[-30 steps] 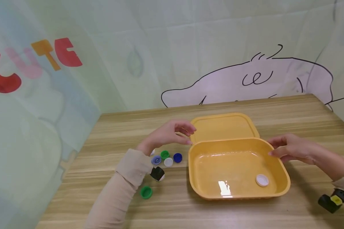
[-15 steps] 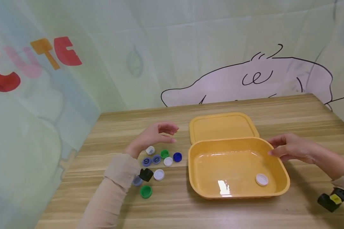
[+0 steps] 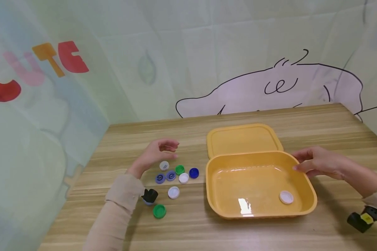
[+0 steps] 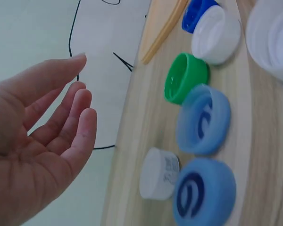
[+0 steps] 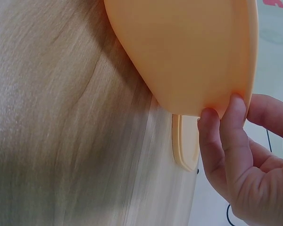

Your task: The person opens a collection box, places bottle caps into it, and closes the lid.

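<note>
My left hand [image 3: 158, 151] hovers at the back of a loose group of plastic bottle caps, its fingers relaxed with nothing between them. Closest to it lies a white cap with print [image 3: 164, 165]. Beside that are two light blue caps [image 4: 205, 193], a green cap [image 3: 179, 169], a white cap [image 3: 183, 178] and a dark blue cap [image 3: 193, 173]. On the right, my right hand [image 3: 322, 162] pinches the rim of a yellow plastic box [image 3: 212, 195], thumb over the wall and fingers outside. Inside the box lies one white cap [image 3: 286, 197].
Behind the box, its flat yellow lid [image 3: 243, 139] lies on the wooden table [image 3: 191, 233]. Nearer the front are another white cap [image 3: 174, 192] and a larger green cap [image 3: 159, 211]. The left wrist camera [image 3: 150, 195] partly hides a light blue cap. A printed curtain [image 3: 144, 52] hangs behind.
My left hand has moved left, away from the lid and box to the back of the caps, uncovering several of them. The right hand stays at the box rim.
</note>
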Action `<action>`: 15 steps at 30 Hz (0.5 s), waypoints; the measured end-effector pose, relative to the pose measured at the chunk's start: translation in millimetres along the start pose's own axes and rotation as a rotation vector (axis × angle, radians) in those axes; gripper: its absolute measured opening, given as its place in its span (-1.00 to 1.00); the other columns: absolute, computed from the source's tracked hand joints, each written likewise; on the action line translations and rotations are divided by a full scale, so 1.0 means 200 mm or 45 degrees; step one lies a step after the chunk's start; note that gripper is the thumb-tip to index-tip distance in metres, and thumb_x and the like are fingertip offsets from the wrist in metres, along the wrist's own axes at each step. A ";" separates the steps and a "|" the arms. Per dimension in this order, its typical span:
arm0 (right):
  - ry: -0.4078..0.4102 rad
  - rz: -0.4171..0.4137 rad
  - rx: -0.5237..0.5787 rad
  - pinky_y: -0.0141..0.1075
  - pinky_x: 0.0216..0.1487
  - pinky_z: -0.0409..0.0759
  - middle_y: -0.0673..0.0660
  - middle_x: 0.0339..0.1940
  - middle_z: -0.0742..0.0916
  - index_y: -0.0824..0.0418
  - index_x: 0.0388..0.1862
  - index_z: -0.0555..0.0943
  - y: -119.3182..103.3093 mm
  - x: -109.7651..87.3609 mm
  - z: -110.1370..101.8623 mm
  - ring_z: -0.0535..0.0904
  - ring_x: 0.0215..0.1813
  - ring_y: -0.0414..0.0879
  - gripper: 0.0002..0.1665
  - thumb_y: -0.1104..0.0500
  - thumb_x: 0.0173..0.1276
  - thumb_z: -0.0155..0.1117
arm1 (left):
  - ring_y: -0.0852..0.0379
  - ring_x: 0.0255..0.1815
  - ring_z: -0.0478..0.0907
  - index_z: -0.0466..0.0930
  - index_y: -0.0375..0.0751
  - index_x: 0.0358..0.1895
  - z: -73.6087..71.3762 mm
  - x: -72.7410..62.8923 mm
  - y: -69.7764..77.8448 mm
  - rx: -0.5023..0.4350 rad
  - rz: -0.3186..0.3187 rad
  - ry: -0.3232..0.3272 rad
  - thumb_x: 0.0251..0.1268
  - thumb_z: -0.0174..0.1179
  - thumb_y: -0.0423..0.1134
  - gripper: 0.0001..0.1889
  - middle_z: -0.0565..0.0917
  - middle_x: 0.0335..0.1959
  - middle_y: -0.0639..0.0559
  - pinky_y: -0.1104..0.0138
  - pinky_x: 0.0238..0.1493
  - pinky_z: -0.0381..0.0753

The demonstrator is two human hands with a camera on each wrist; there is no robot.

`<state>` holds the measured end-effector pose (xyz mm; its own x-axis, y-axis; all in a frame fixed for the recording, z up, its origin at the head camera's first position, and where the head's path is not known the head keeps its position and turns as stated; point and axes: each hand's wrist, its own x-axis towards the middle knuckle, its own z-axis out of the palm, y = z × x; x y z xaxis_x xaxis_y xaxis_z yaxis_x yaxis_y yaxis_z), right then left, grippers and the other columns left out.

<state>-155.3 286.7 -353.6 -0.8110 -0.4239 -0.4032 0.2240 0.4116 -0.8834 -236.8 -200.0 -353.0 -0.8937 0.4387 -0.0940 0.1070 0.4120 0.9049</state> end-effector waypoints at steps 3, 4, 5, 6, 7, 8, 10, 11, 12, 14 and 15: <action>-0.001 -0.005 0.004 -0.19 -0.13 0.62 0.15 -0.12 0.63 0.67 0.25 0.15 0.00 0.00 0.00 0.61 -0.17 -0.09 -0.27 0.30 0.25 0.21 | -0.19 0.08 0.44 0.39 -0.48 0.14 -0.02 -0.01 -0.04 0.026 -0.009 0.027 0.09 0.27 -0.46 -0.50 0.48 0.07 -0.37 0.33 -0.02 0.52; 0.000 -0.006 0.003 -0.19 -0.13 0.62 0.15 -0.12 0.63 0.67 0.25 0.15 0.00 0.00 0.00 0.61 -0.17 -0.09 -0.28 0.30 0.25 0.21 | -0.20 0.08 0.45 0.40 -0.48 0.14 -0.03 -0.01 -0.05 0.033 -0.011 0.033 0.09 0.27 -0.46 -0.51 0.48 0.07 -0.37 0.33 -0.02 0.51; 0.002 -0.006 0.002 -0.19 -0.13 0.62 0.15 -0.12 0.63 0.67 0.25 0.15 0.00 0.00 0.00 0.61 -0.17 -0.09 -0.28 0.30 0.25 0.21 | -0.20 0.07 0.45 0.39 -0.48 0.14 -0.04 -0.02 -0.06 0.043 -0.012 0.035 0.09 0.27 -0.46 -0.50 0.48 0.07 -0.37 0.33 -0.02 0.51; 0.004 -0.004 0.001 -0.19 -0.13 0.62 0.15 -0.12 0.63 0.67 0.25 0.15 0.00 0.00 0.00 0.61 -0.17 -0.09 -0.28 0.30 0.26 0.21 | -0.22 0.07 0.44 0.39 -0.49 0.13 -0.04 -0.02 -0.07 0.043 -0.007 0.035 0.09 0.27 -0.47 -0.50 0.48 0.07 -0.39 0.32 -0.01 0.51; 0.006 0.000 -0.002 -0.19 -0.13 0.62 0.15 -0.12 0.63 0.67 0.25 0.15 0.00 0.00 0.00 0.61 -0.17 -0.09 -0.28 0.30 0.26 0.21 | -0.22 0.08 0.44 0.39 -0.49 0.14 -0.05 -0.03 -0.08 0.042 -0.009 0.034 0.09 0.27 -0.46 -0.50 0.47 0.07 -0.38 0.32 0.00 0.51; 0.010 0.004 -0.004 -0.19 -0.12 0.62 0.15 -0.11 0.63 0.67 0.25 0.16 0.00 0.00 0.00 0.61 -0.17 -0.09 -0.28 0.30 0.26 0.21 | -0.22 0.09 0.44 0.39 -0.48 0.14 -0.06 -0.03 -0.08 0.038 -0.021 0.037 0.09 0.28 -0.45 -0.49 0.47 0.08 -0.37 0.32 0.01 0.51; 0.016 0.010 -0.006 -0.19 -0.12 0.61 0.15 -0.11 0.63 0.66 0.26 0.16 0.00 0.00 0.00 0.61 -0.17 -0.09 -0.28 0.29 0.26 0.21 | -0.21 0.11 0.42 0.38 -0.47 0.15 -0.07 -0.05 -0.11 0.030 -0.032 0.037 0.08 0.29 -0.44 -0.48 0.46 0.10 -0.36 0.31 0.03 0.50; 0.019 0.013 -0.006 -0.19 -0.11 0.61 0.15 -0.10 0.63 0.65 0.26 0.16 0.00 0.00 0.01 0.61 -0.17 -0.09 -0.27 0.29 0.26 0.21 | -0.20 0.13 0.41 0.38 -0.46 0.16 -0.08 -0.05 -0.12 0.020 -0.045 0.039 0.07 0.29 -0.44 -0.47 0.46 0.11 -0.35 0.30 0.04 0.49; 0.021 0.015 -0.006 -0.19 -0.11 0.61 0.15 -0.10 0.63 0.65 0.26 0.16 0.00 0.00 0.01 0.61 -0.17 -0.08 -0.28 0.29 0.26 0.21 | -0.19 0.14 0.40 0.38 -0.45 0.17 -0.08 -0.06 -0.13 0.008 -0.056 0.042 0.06 0.30 -0.44 -0.46 0.46 0.12 -0.34 0.29 0.06 0.48; 0.025 0.018 -0.005 -0.19 -0.11 0.61 0.15 -0.09 0.63 0.65 0.26 0.17 0.00 0.00 0.01 0.61 -0.16 -0.08 -0.27 0.29 0.26 0.21 | -0.17 0.16 0.39 0.38 -0.43 0.18 -0.10 -0.07 -0.15 -0.003 -0.081 0.049 0.04 0.31 -0.45 -0.44 0.46 0.14 -0.32 0.26 0.09 0.45; 0.027 0.019 -0.005 -0.19 -0.11 0.61 0.15 -0.09 0.63 0.64 0.26 0.17 0.00 0.00 0.01 0.61 -0.16 -0.08 -0.28 0.29 0.26 0.21 | -0.17 0.16 0.38 0.38 -0.43 0.18 -0.10 -0.08 -0.16 -0.008 -0.091 0.050 0.03 0.31 -0.46 -0.43 0.46 0.14 -0.31 0.24 0.10 0.44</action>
<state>-153.9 285.9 -354.4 -0.8187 -0.4009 -0.4111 0.2338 0.4211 -0.8764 -234.6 -237.0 -372.8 -0.9155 0.3766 -0.1418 0.0401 0.4360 0.8990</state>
